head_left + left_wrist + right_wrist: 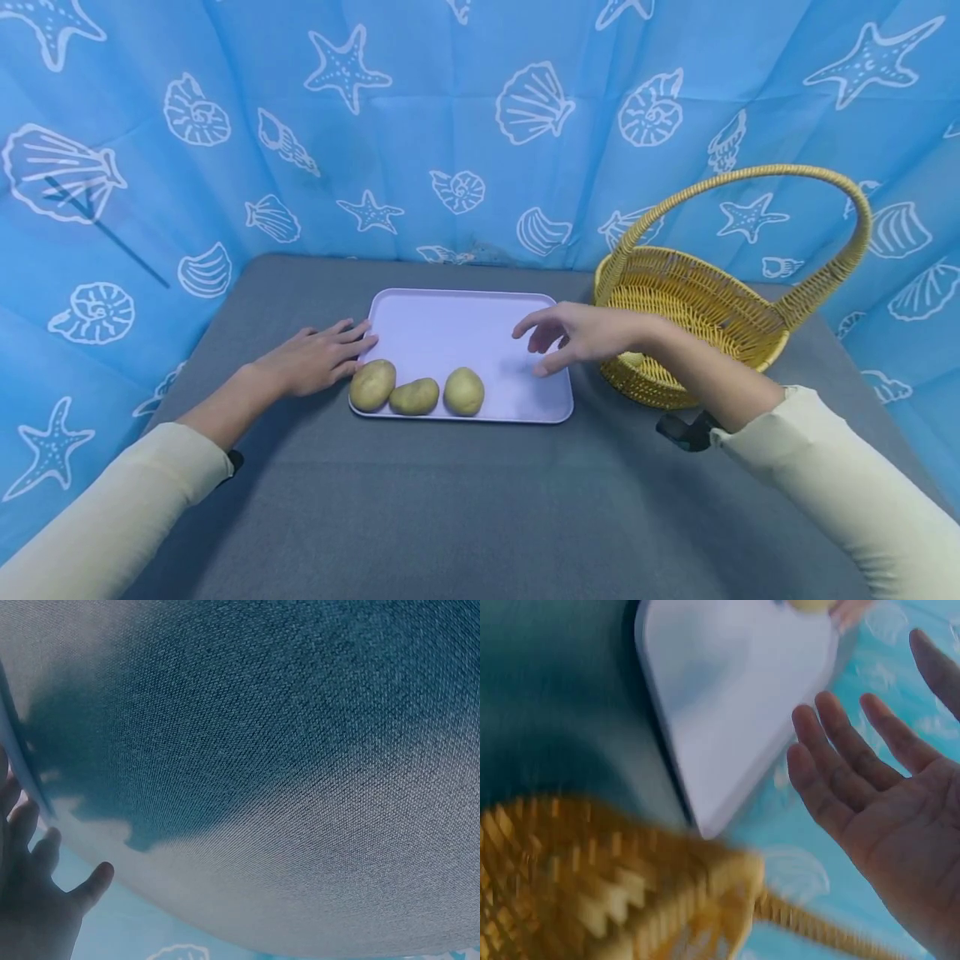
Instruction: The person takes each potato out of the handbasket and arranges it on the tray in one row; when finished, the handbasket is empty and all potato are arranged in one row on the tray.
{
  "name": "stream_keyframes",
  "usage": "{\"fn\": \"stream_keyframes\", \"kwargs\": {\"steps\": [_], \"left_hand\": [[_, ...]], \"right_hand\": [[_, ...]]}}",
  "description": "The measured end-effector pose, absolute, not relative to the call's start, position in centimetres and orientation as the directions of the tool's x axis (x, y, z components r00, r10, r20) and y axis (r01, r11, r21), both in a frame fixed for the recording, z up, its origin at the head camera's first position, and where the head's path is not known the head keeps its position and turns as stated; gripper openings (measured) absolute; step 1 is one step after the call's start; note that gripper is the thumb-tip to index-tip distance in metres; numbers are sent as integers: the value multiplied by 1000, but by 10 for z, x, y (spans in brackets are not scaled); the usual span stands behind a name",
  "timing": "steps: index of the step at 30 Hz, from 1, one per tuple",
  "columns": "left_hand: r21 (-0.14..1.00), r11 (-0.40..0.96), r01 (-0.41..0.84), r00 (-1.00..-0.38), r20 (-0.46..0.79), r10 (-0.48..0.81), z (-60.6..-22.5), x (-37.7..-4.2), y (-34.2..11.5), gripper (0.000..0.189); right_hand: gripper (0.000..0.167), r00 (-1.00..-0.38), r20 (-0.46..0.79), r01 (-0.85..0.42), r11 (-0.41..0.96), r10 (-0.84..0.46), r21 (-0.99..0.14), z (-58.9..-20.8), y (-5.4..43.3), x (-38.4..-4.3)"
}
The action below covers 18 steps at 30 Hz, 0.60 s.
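A pale lilac tray [450, 321] lies on the grey cloth, with three potatoes along its near left edge: a large one [372, 386] in the corner, a longish one [415, 397] beside it, and a rounder one [464, 392]. My left hand [313, 362] touches the tray's left rim with spread fingers. Over the tray's right end hovers my right hand [581, 331], fingers loosely bent and nothing held; in the right wrist view its palm [907, 817] is bare. Close to the right forearm stands a yellow wicker basket [690, 279]; part of its inside is hidden by that arm.
The basket's tall handle [783, 171] arches above the table's right side. Grey cloth [465, 508] covers the table. A blue curtain [420, 125] with white shells and starfish hangs behind and at both sides.
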<state>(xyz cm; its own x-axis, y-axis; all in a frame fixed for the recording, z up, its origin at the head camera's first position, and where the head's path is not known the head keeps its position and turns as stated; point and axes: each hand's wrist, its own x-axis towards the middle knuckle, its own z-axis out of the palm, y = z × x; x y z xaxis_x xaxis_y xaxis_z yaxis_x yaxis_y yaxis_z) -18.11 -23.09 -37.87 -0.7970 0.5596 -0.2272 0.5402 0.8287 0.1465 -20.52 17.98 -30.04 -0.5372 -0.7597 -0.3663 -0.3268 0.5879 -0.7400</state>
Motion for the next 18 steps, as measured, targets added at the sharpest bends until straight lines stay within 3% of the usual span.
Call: {"fn": "stream_keyframes", "kwargs": {"steps": [7, 18], "left_hand": [[133, 832, 538, -800, -232, 554, -381, -182, -231, 55], [149, 830, 538, -798, -229, 558, -381, -181, -231, 54]], "right_hand": [[70, -545, -416, -294, 630, -728, -719, -275, 232, -214], [67, -605, -428, -190, 643, -672, -742, -270, 291, -225]]}}
